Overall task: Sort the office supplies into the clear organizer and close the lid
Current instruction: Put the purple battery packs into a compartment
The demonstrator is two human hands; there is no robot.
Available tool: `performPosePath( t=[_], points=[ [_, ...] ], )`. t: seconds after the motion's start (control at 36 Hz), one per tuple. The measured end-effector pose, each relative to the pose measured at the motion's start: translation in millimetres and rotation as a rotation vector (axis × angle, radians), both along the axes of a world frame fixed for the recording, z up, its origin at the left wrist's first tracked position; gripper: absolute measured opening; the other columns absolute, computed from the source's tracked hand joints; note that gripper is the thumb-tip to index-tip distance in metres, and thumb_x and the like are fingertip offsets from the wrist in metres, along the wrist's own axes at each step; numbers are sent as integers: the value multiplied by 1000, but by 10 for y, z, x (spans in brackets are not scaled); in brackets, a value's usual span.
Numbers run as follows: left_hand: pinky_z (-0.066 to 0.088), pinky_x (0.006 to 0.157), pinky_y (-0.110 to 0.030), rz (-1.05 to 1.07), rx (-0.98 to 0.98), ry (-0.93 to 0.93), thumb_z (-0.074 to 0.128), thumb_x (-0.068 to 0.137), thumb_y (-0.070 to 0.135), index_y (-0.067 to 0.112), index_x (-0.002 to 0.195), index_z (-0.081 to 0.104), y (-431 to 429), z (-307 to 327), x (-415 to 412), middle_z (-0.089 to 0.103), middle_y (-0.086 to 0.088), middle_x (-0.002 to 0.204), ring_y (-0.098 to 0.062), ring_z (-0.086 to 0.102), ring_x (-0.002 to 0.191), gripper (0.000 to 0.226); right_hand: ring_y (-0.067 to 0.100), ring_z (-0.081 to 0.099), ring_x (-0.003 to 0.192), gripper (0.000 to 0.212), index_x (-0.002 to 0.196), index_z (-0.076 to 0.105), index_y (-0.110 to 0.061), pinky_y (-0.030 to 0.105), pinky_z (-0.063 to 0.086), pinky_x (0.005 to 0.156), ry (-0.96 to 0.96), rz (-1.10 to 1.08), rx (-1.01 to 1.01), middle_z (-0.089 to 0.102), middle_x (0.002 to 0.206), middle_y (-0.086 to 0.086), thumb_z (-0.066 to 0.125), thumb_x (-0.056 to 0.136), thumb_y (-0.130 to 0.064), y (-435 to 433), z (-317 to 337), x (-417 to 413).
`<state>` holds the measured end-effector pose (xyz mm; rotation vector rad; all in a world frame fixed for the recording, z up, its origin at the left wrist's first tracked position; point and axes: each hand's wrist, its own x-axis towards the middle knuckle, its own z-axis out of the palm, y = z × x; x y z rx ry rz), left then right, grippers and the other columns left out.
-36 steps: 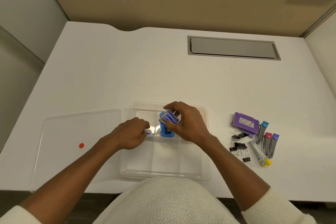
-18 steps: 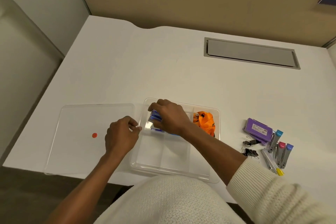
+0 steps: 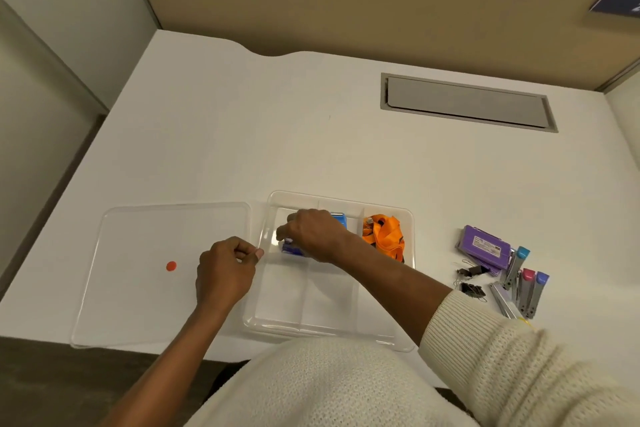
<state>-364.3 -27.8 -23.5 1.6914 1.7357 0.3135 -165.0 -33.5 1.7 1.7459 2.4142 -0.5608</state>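
Note:
The clear organizer (image 3: 332,329) sits at the desk's near edge, divided into compartments. My right hand (image 3: 313,234) reaches into its far left compartment and is closed on a small blue box (image 3: 292,249); another blue item (image 3: 338,218) shows just behind the hand in the far middle compartment. An orange lanyard (image 3: 383,236) fills the far right compartment. My left hand (image 3: 225,270) pinches the organizer's left rim with thumb and fingers. The clear lid (image 3: 138,253) with a red dot lies flat to the left of the organizer.
To the right of the organizer lie a purple box (image 3: 483,248), black binder clips (image 3: 471,279) and several small staplers (image 3: 523,284) with coloured ends. A grey cable hatch (image 3: 467,102) is set into the far desk. Partition walls stand behind and to the left.
My right hand has carried the blue box from the middle of the organizer leftward and down into the far left compartment. My left hand shifted to the organizer's left rim. The camera view has shifted.

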Motion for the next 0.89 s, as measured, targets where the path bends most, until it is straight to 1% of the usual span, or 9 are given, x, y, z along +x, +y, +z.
performPosePath(
  t=[0.17, 0.25, 0.31, 0.39, 0.47, 0.61, 0.69, 0.78, 0.89],
  points=[
    [49, 65, -27, 5, -10, 22, 79, 88, 35, 19, 84, 74, 8, 8, 4, 74, 1, 83, -15, 64, 71, 18, 31, 68, 96, 48, 141, 48, -7, 44, 60, 80, -33, 15, 87, 70, 107, 16, 66, 97, -14, -82, -53, -9],
    [40, 56, -21, -40, 24, 124, 77, 90, 34, 19, 86, 71, -29, 83, 61, 70, 2, 81, -13, 59, 65, 17, 30, 65, 103, 45, 137, 52, -4, 44, 59, 85, 28, -49, 128, 68, 114, 18, 68, 95, -12, -137, -61, 30],
    [43, 55, -22, -106, 85, 236, 75, 92, 31, 15, 93, 71, -79, 158, 105, 71, -2, 81, -18, 62, 64, 17, 31, 61, 110, 45, 135, 55, -3, 43, 57, 88, 84, -116, 155, 67, 121, 18, 70, 92, -7, -193, -24, 88],
    [49, 59, -31, -208, 209, 399, 75, 91, 29, 6, 109, 70, -160, 320, 209, 75, -13, 96, -32, 71, 75, 30, 31, 59, 112, 57, 138, 56, -5, 43, 55, 82, 193, -253, 209, 66, 124, 16, 70, 84, 5, -348, 83, 240],
    [42, 56, -33, -258, 295, 446, 77, 89, 30, 1, 108, 68, -223, 500, 373, 72, -19, 94, -38, 69, 75, 36, 30, 61, 110, 51, 136, 59, -9, 43, 55, 79, 264, -403, 262, 68, 122, 12, 66, 88, 4, -573, 182, 449],
    [41, 55, -30, -419, 347, 342, 77, 89, 28, 6, 99, 68, -315, 680, 764, 73, -12, 88, -32, 67, 69, 26, 22, 63, 110, 31, 128, 66, -19, 44, 55, 86, 327, -688, 272, 71, 117, 1, 59, 97, -14, -993, 233, 858],
    [49, 59, -33, -551, 327, 290, 71, 93, 37, 15, 99, 69, -391, 738, 1108, 75, -2, 90, -26, 69, 75, 23, 19, 64, 102, 26, 122, 67, -21, 42, 56, 82, 329, -858, 320, 70, 113, -3, 60, 97, -21, -1281, 218, 1116],
    [56, 70, -39, -733, 355, 217, 65, 94, 41, 22, 100, 67, -469, 735, 1499, 74, 3, 95, -26, 69, 85, 20, 13, 66, 90, 21, 116, 69, -22, 39, 57, 75, 322, -1057, 436, 72, 104, -6, 66, 95, -23, -1587, 188, 1369],
    [44, 67, -32, -965, 403, 150, 62, 95, 47, 23, 97, 65, -577, 643, 2065, 72, 6, 96, -25, 68, 88, 24, 15, 67, 90, 21, 112, 67, -23, 35, 55, 73, 280, -1351, 518, 70, 101, -7, 67, 91, -22, -2010, 120, 1734]
  ],
)
